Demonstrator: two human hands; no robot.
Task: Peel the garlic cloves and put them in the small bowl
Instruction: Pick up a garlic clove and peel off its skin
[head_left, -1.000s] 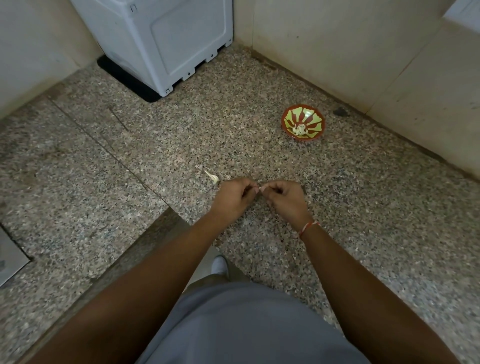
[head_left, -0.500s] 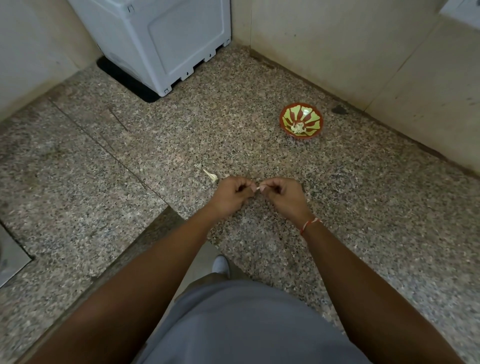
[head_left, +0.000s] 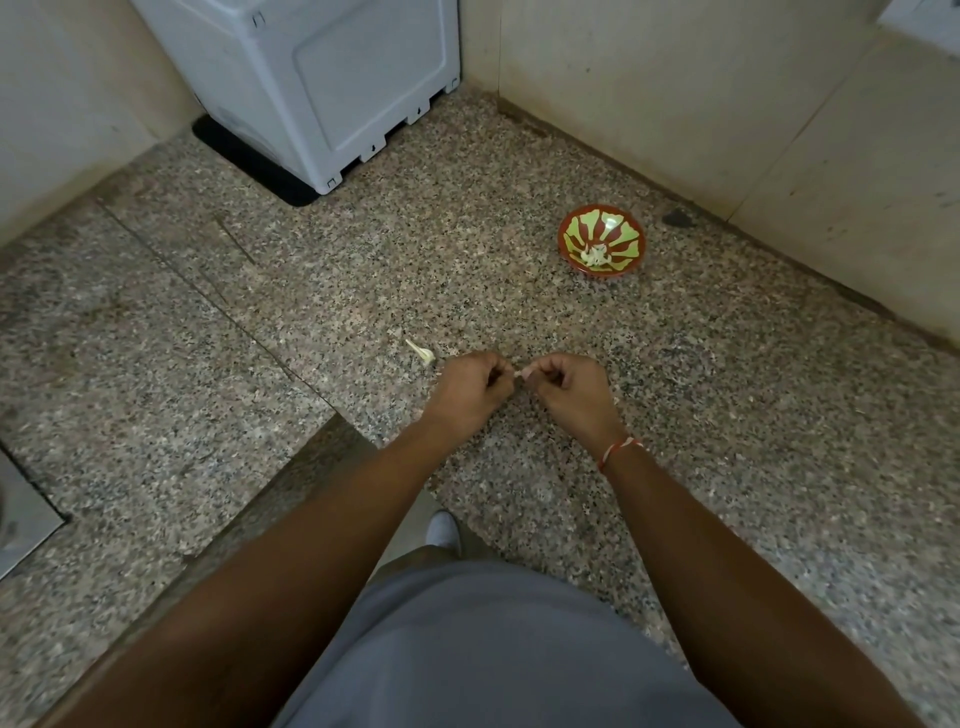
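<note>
Both hands over the granite counter (head_left: 727, 415): L hand (head_left: 470, 395) & R hand (head_left: 566, 392) pinch one small clove (head_left: 519, 372) between fingertips, fingers curled. Loose clove (head_left: 423, 352) lies just left of L hand. Bowl (head_left: 601, 240) sits further back nr wall, pale cloves inside.

Tiny pale garlic clove (head_left: 519, 372) pinched between my two grips, another clove (head_left: 423, 353) lying just left, red-green small bowl (head_left: 623, 234) far right holding peeled cloves (head_left: 595, 255)

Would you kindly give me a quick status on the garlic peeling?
Left hand and right hand pinch one clove. Small bowl holds peeled garlic. Path clear; loose clove beside left hand.
</note>
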